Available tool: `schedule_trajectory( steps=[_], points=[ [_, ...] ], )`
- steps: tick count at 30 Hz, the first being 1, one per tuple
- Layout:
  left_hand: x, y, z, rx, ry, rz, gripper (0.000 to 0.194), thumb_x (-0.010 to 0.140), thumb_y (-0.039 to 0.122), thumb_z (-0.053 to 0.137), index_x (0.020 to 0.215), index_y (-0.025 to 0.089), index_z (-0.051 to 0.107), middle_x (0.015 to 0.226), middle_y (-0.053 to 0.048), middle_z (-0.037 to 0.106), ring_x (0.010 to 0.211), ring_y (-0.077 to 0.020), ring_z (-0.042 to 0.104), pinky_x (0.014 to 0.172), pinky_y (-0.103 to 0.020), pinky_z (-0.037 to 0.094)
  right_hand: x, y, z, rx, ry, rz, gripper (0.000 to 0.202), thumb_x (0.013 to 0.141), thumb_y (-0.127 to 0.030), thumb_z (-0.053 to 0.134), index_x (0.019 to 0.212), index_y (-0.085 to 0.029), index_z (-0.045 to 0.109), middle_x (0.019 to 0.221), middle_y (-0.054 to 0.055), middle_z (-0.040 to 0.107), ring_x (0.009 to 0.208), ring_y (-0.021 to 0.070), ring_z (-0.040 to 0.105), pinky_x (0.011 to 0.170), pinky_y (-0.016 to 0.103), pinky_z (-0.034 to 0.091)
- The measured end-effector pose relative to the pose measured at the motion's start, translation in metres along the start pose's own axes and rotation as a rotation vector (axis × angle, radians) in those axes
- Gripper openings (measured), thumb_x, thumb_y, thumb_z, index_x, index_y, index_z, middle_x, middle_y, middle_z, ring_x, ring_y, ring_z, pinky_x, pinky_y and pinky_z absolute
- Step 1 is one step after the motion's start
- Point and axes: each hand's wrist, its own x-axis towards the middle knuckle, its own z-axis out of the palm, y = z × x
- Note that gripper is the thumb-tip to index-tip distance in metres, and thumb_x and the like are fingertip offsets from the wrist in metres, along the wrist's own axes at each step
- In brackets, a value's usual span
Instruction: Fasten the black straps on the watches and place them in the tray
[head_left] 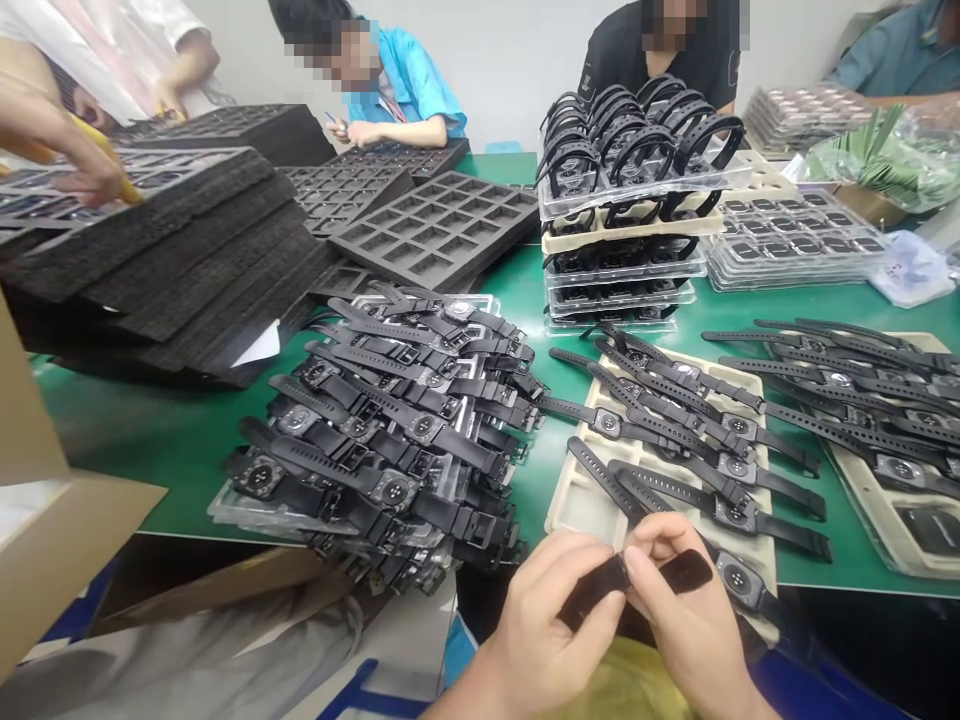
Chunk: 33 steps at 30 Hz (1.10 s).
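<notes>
A black watch strap (686, 572) spans both hands at the near edge of the green table (172, 490); whether it is one length or joined pieces, I cannot tell. The left hand (551, 605) has its fingers curled closed around one part, thumb pressed on it; the right hand (679, 615) pinches it between thumb and bent fingers, a dark end showing beyond. Both are by the near edge of a cream tray (562, 490) bearing watches (737, 467). Left of that, a watch pile (394, 490) overhangs the table's near edge; rightward lies another loaded tray (862, 500).
</notes>
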Motion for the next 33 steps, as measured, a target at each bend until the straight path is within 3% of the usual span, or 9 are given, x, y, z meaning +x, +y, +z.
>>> schedule_trajectory(
  steps=[3, 8, 11, 13, 15, 20, 23, 28, 33],
  points=[
    [-0.001, -0.001, -0.003, 0.009, 0.024, -0.035, 0.032, 0.087, 0.009, 0.072, 0.116, 0.021, 0.074, 0.103, -0.010, 0.080, 0.092, -0.0234, 0.076, 0.087, -0.030, 0.061, 0.005, 0.002, -0.005, -0.063, -0.018, -0.034, 0.031, 0.088, -0.050, 0.084, 0.094, -0.026, 0.066, 0.075, -0.003, 0.059, 0.066, 0.0142, 0.050, 0.060, 0.024, 0.043],
    [-0.002, -0.003, 0.004, -0.095, 0.056, -0.113, 0.038, 0.090, 0.018, 0.079, 0.128, 0.025, 0.076, 0.108, -0.010, 0.083, 0.094, -0.0237, 0.079, 0.087, -0.027, 0.060, 0.008, 0.000, -0.008, -0.248, -0.136, -0.119, 0.026, 0.094, -0.051, 0.078, 0.097, -0.026, 0.072, 0.080, -0.001, 0.058, 0.077, 0.0172, 0.054, 0.073, 0.026, 0.048],
    [-0.003, -0.008, 0.010, -0.278, 0.120, -0.273, 0.023, 0.094, 0.031, 0.077, 0.114, 0.022, 0.081, 0.098, -0.009, 0.083, 0.083, -0.0209, 0.076, 0.078, -0.027, 0.060, 0.004, -0.009, -0.005, -0.107, -0.193, -0.018, 0.045, 0.090, -0.067, 0.074, 0.117, -0.031, 0.075, 0.088, 0.001, 0.060, 0.073, 0.0170, 0.050, 0.069, 0.029, 0.049],
    [-0.004, -0.012, 0.013, -0.494, 0.193, -0.408, 0.030, 0.093, 0.044, 0.078, 0.110, 0.020, 0.081, 0.088, -0.008, 0.080, 0.070, -0.0171, 0.071, 0.068, -0.025, 0.058, 0.001, -0.015, -0.004, 0.037, -0.245, 0.055, 0.063, 0.089, -0.079, 0.065, 0.128, -0.031, 0.076, 0.093, 0.003, 0.061, 0.070, 0.0171, 0.047, 0.066, 0.031, 0.048],
    [-0.006, -0.015, 0.015, -0.686, 0.229, -0.475, 0.042, 0.089, 0.055, 0.079, 0.109, 0.018, 0.080, 0.080, -0.006, 0.076, 0.062, -0.0138, 0.064, 0.063, -0.024, 0.055, -0.001, -0.017, -0.004, 0.073, -0.271, 0.081, 0.062, 0.091, -0.077, 0.063, 0.125, -0.028, 0.080, 0.090, 0.004, 0.058, 0.071, 0.0177, 0.047, 0.066, 0.031, 0.047],
    [-0.007, -0.009, 0.015, -0.727, 0.258, -0.430, 0.044, 0.083, 0.053, 0.086, 0.108, 0.018, 0.079, 0.082, -0.005, 0.073, 0.069, -0.0145, 0.062, 0.068, -0.025, 0.053, 0.000, -0.004, -0.005, -0.021, -0.122, 0.060, 0.034, 0.081, -0.052, 0.090, 0.101, -0.026, 0.079, 0.082, 0.000, 0.059, 0.074, 0.0165, 0.053, 0.066, 0.026, 0.047],
    [-0.006, -0.005, 0.014, -0.714, 0.233, -0.407, 0.041, 0.084, 0.052, 0.085, 0.106, 0.019, 0.079, 0.085, -0.006, 0.075, 0.073, -0.0164, 0.064, 0.072, -0.026, 0.054, 0.004, 0.008, -0.007, 0.057, -0.166, 0.065, 0.033, 0.081, -0.049, 0.091, 0.085, -0.024, 0.071, 0.079, -0.001, 0.060, 0.070, 0.0145, 0.052, 0.061, 0.023, 0.045],
    [-0.007, -0.006, 0.013, -0.703, 0.157, -0.366, 0.033, 0.088, 0.048, 0.082, 0.105, 0.019, 0.083, 0.093, -0.009, 0.078, 0.083, -0.0194, 0.069, 0.079, -0.028, 0.056, 0.011, 0.018, -0.016, 0.104, -0.253, 0.090, 0.029, 0.083, -0.043, 0.090, 0.085, -0.023, 0.070, 0.081, 0.001, 0.064, 0.077, 0.0171, 0.058, 0.070, 0.025, 0.049],
    [-0.008, -0.008, 0.014, -0.754, 0.138, -0.359, 0.027, 0.086, 0.040, 0.086, 0.108, 0.024, 0.085, 0.096, -0.008, 0.081, 0.086, -0.0181, 0.072, 0.081, -0.024, 0.056, 0.011, 0.016, -0.016, 0.101, -0.268, 0.120, 0.027, 0.084, -0.040, 0.090, 0.087, -0.022, 0.070, 0.079, -0.001, 0.063, 0.075, 0.0147, 0.057, 0.068, 0.021, 0.048]
  ],
)
